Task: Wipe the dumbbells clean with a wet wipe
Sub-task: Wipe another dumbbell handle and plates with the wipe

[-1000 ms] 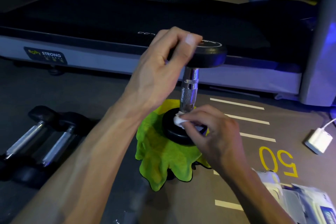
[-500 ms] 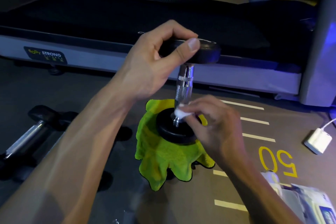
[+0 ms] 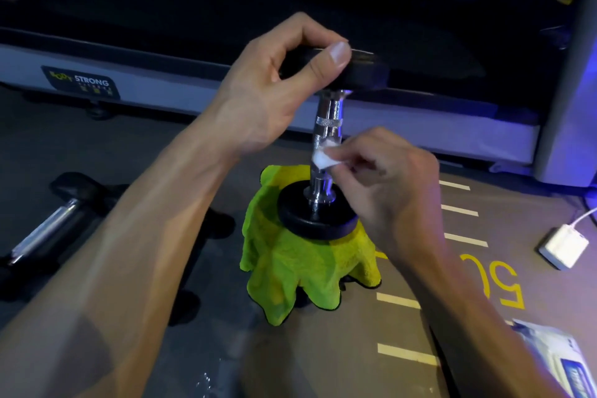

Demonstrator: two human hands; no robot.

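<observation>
Standing upright on a green microfibre cloth (image 3: 300, 265) on the floor, the heavy, rigid dumbbell (image 3: 326, 126) is steadied with the left hand (image 3: 274, 90) clamped on its upper head while the right hand (image 3: 387, 184) fingers pinch a soft wet wipe (image 3: 323, 158) against the knurled chrome handle.

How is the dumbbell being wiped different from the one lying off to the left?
The held dumbbell stands upright on a green cloth; the spare dumbbell lies flat on the floor. The left hand grips the upright one's top weight while the right hand presses a wet wipe to its handle; nothing touches the spare. Both have shiny metal handles and black ends.
</observation>
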